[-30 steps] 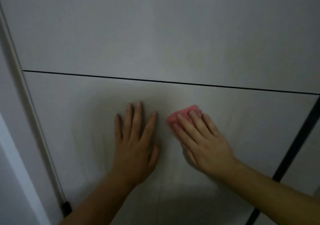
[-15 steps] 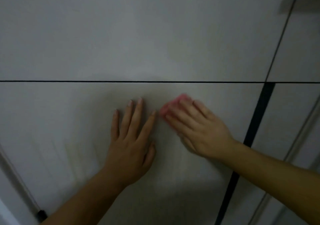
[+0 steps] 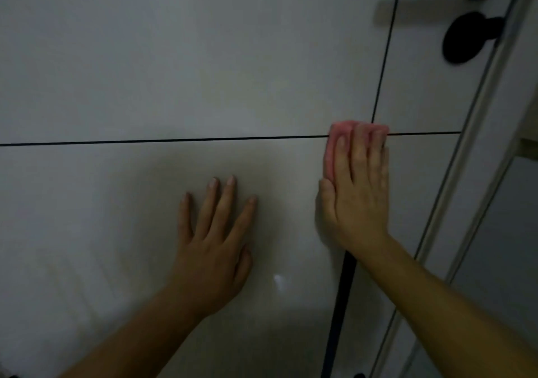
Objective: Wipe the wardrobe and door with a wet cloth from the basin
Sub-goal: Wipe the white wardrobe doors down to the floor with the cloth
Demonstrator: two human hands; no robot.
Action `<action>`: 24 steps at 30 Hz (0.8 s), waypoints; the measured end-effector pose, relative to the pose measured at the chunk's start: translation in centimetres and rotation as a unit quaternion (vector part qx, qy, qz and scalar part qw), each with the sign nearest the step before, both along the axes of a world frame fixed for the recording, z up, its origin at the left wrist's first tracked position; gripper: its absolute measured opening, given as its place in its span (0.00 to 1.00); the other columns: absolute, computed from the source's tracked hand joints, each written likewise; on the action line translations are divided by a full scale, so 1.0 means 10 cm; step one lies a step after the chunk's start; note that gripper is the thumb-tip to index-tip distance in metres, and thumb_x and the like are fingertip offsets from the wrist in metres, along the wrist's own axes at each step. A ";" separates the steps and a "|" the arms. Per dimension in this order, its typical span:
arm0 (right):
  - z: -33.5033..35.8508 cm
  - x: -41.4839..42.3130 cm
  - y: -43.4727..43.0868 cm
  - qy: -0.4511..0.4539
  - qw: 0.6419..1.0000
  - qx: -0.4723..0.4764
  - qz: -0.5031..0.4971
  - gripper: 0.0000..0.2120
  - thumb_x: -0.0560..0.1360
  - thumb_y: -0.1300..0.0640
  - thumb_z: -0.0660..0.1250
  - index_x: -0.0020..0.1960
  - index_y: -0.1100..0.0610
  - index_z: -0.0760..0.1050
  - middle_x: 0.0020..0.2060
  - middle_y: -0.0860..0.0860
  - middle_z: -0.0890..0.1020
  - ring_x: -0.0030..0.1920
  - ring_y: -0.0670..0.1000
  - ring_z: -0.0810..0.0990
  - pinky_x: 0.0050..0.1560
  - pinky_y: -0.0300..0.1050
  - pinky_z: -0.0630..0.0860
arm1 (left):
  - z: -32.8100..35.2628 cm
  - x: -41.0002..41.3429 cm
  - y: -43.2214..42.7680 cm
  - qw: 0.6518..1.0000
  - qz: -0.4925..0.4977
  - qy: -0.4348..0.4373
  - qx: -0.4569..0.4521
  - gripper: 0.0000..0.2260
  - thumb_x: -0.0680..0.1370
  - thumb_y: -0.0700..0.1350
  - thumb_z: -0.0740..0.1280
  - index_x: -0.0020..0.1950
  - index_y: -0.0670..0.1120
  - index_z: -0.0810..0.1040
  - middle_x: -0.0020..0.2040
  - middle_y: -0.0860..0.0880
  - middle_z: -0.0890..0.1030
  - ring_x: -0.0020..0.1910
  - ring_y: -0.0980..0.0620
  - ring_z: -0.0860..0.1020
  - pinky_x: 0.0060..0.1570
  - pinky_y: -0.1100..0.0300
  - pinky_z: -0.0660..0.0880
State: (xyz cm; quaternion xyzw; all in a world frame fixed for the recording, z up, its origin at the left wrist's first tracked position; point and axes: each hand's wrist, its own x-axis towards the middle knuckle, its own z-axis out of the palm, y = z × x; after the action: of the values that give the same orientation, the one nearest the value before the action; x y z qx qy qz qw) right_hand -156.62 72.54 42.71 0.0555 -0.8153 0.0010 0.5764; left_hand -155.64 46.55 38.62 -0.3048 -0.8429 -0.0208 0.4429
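The pink cloth (image 3: 339, 128) lies flat against the glossy wardrobe panel (image 3: 116, 217), right where the horizontal seam (image 3: 145, 141) meets the vertical seam (image 3: 388, 42), and only its top and left edges show past the right hand (image 3: 359, 197). That hand is spread, with straight fingers pressing the cloth to the surface rather than curling round it. The left hand (image 3: 212, 249) is also flat and holds nothing, its palm braced on the lower panel well to the left of the cloth. The cloth looks small, soft and light. If wet it would likely slide easily on so smooth a face, so it is probably best held by broad palm pressure, with fingertips near its leading edge so that it does not bunch or slip down
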 end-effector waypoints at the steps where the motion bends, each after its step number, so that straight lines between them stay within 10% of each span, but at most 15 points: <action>1: -0.05 0.02 -0.01 0.000 0.999 -0.042 -0.002 0.35 0.82 0.50 0.53 0.82 0.59 0.41 0.81 0.57 0.45 0.80 0.62 0.40 0.80 0.58 0.37 | -0.01 0.01 0.05 1.000 -0.001 0.002 -0.001 0.33 0.77 0.53 0.60 0.81 0.45 0.60 0.83 0.37 0.53 0.82 0.36 0.50 0.75 0.28 0.51; 16: -0.46 0.13 0.16 -0.017 0.954 -0.300 -0.015 0.34 0.85 0.41 0.39 0.81 0.63 0.39 0.81 0.63 0.44 0.81 0.64 0.42 0.80 0.63 0.40 | -0.16 0.04 0.45 1.000 0.007 -0.008 -0.001 0.32 0.76 0.53 0.59 0.79 0.44 0.67 0.82 0.36 0.53 0.81 0.33 0.51 0.74 0.26 0.50; 24: -0.11 0.05 0.43 0.014 0.924 -0.377 -0.060 0.35 0.84 0.46 0.48 0.81 0.67 0.39 0.81 0.64 0.43 0.81 0.63 0.40 0.80 0.61 0.39 | -0.17 0.02 0.46 1.000 0.019 -0.001 -0.003 0.33 0.76 0.53 0.60 0.80 0.44 0.64 0.82 0.36 0.51 0.82 0.34 0.48 0.75 0.28 0.46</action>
State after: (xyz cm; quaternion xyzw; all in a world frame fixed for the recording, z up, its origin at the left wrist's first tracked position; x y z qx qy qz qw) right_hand -156.14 76.85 41.61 -0.2148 -0.7482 0.2725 0.5654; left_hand -155.44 51.10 36.90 -0.2898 -0.8492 -0.0103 0.4413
